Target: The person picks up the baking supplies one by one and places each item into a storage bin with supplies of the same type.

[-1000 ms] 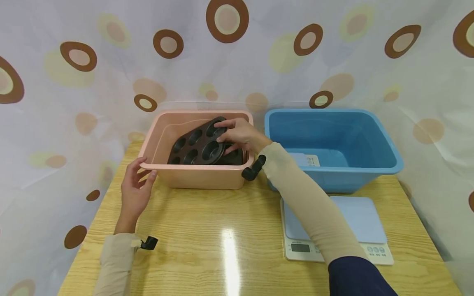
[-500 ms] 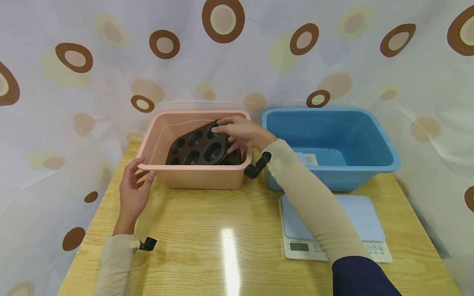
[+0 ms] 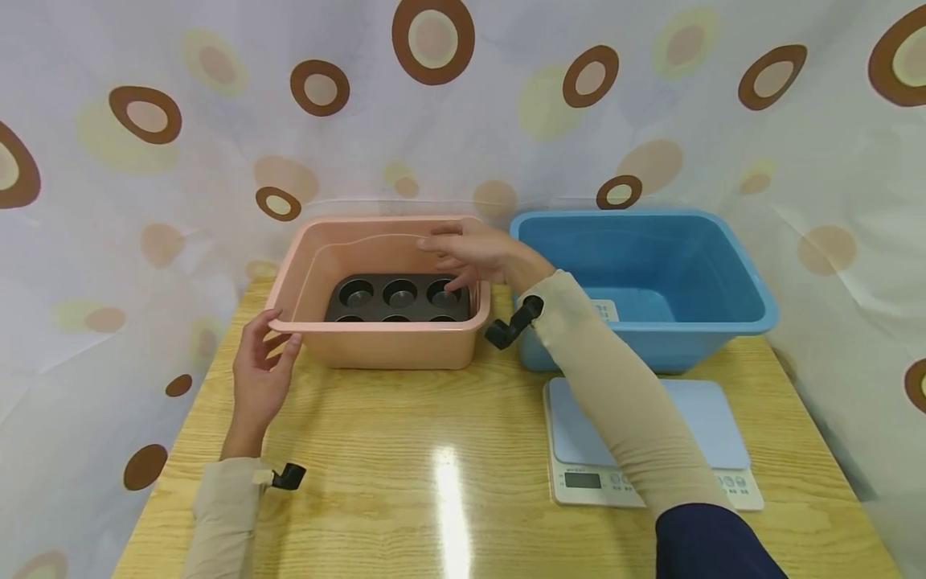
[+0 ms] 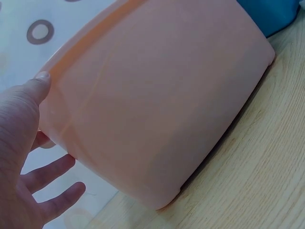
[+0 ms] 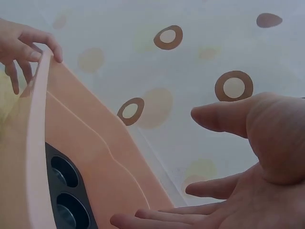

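A dark muffin pan (image 3: 379, 301) with several round cups lies flat inside the pink plastic basin (image 3: 383, 327). At the basin's front left corner, my left hand (image 3: 262, 382) pinches the rim between thumb and fingers. My right hand (image 3: 483, 251) hovers over the basin's right end, fingers spread and holding nothing. In the right wrist view its thumb and fingers stand apart above the pink wall, with part of the pan showing below. The pan's front row is partly hidden behind the basin's front rim.
A blue plastic basin (image 3: 651, 328) stands right of the pink one, with a white object (image 3: 606, 310) low at its front left. In front of it lies a white kitchen scale (image 3: 705, 418), partly under my right forearm. A patterned curtain (image 3: 448, 145) hangs behind.
The muffin pan was tilted up in my right hand; it has dropped flat into the pink basin. The right hand has let go and shifted slightly right. The left hand stays on the rim.
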Demonstrator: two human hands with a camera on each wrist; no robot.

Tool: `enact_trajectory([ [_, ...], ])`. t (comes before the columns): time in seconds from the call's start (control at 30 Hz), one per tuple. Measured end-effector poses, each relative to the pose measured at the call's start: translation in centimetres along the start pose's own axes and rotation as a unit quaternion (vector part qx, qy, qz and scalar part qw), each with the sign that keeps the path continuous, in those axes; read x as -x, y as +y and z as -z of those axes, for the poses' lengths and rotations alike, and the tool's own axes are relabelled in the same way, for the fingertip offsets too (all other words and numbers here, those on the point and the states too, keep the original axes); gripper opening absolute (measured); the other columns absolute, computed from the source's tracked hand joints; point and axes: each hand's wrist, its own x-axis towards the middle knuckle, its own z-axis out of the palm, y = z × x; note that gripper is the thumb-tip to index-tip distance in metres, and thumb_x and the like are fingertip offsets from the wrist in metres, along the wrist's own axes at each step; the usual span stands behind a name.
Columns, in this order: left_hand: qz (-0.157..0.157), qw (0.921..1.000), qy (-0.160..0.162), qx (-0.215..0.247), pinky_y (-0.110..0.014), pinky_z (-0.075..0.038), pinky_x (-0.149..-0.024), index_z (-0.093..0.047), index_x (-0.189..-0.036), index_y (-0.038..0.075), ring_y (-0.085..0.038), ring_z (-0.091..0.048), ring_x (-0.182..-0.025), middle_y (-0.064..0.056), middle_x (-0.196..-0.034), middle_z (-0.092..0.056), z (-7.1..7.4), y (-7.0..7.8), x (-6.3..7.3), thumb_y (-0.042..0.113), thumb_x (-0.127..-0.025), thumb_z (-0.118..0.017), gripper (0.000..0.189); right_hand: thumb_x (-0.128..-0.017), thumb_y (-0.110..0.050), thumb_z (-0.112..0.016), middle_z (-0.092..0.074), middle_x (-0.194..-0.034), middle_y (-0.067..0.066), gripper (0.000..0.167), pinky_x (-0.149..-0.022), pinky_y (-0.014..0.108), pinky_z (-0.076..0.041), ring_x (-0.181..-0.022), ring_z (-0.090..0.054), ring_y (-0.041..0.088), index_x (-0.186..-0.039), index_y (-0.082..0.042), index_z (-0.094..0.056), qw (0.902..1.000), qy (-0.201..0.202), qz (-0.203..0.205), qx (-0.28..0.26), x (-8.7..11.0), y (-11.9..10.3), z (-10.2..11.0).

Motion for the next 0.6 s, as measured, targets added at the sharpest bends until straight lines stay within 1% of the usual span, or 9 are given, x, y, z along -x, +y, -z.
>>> enact_trajectory([
  [0.1, 0.002, 1.0000, 0.000, -0.002, -0.011, -0.052, -0.097, -0.053, -0.159, 0.013, -0.003, -0.063, -0.124, -0.004, -0.159, -0.056, 0.09, 0.06, 0.00, 0.007, -0.107, -0.068, 0.054, -0.113, -0.031, -0.059, -0.039, -0.177, 0.012, 0.077, -0.112, 0.055, -0.058, -0.162, -0.043, 0.037, -0.175, -0.010, -0.019, 1.0000, -0.004, 0.000, 0.004, 0.25, -0.29, -0.08],
  [0.2, 0.004, 1.0000, -0.001, -0.003, -0.011, -0.052, -0.097, -0.052, -0.159, 0.013, -0.003, -0.063, -0.124, -0.005, -0.159, -0.056, 0.09, 0.12, 0.01, 0.008, -0.108, -0.068, 0.054, -0.113, -0.032, -0.059, -0.037, -0.177, 0.016, 0.077, -0.114, 0.056, -0.056, -0.161, -0.043, 0.038, -0.176, -0.010, -0.018, 1.0000, -0.007, 0.004, 0.002, 0.41, -0.25, 0.01],
  [0.33, 0.006, 1.0000, -0.002, -0.001, -0.012, -0.052, -0.097, -0.052, -0.159, 0.013, -0.004, -0.062, -0.124, -0.006, -0.160, -0.055, 0.10, 0.17, 0.01, 0.008, -0.108, -0.068, 0.054, -0.113, -0.031, -0.059, -0.036, -0.176, 0.022, 0.077, -0.113, 0.058, -0.056, -0.160, -0.044, 0.039, -0.176, -0.011, -0.018, 0.9997, -0.015, 0.010, -0.017, 0.54, 0.10, 0.27],
  [0.43, 0.008, 1.0000, -0.004, 0.000, -0.012, -0.052, -0.097, -0.052, -0.159, 0.013, -0.004, -0.062, -0.124, -0.005, -0.161, -0.055, 0.11, 0.24, 0.00, 0.008, -0.108, -0.067, 0.053, -0.113, -0.030, -0.060, -0.038, -0.174, 0.024, 0.077, -0.112, 0.058, -0.057, -0.159, -0.046, 0.039, -0.175, -0.011, -0.019, 0.9991, -0.017, 0.013, -0.036, 0.64, 0.37, 0.45],
  [0.6, 0.010, 0.9999, -0.006, 0.001, -0.012, -0.052, -0.098, -0.052, -0.159, 0.013, -0.004, -0.062, -0.125, -0.006, -0.161, -0.055, 0.18, 0.33, 0.05, 0.009, -0.108, -0.067, 0.054, -0.113, -0.028, -0.059, -0.038, -0.173, 0.026, 0.077, -0.115, 0.062, -0.053, -0.159, -0.046, 0.041, -0.175, -0.009, -0.019, 0.9981, -0.021, 0.021, -0.054, 0.98, 0.67, 0.64],
])
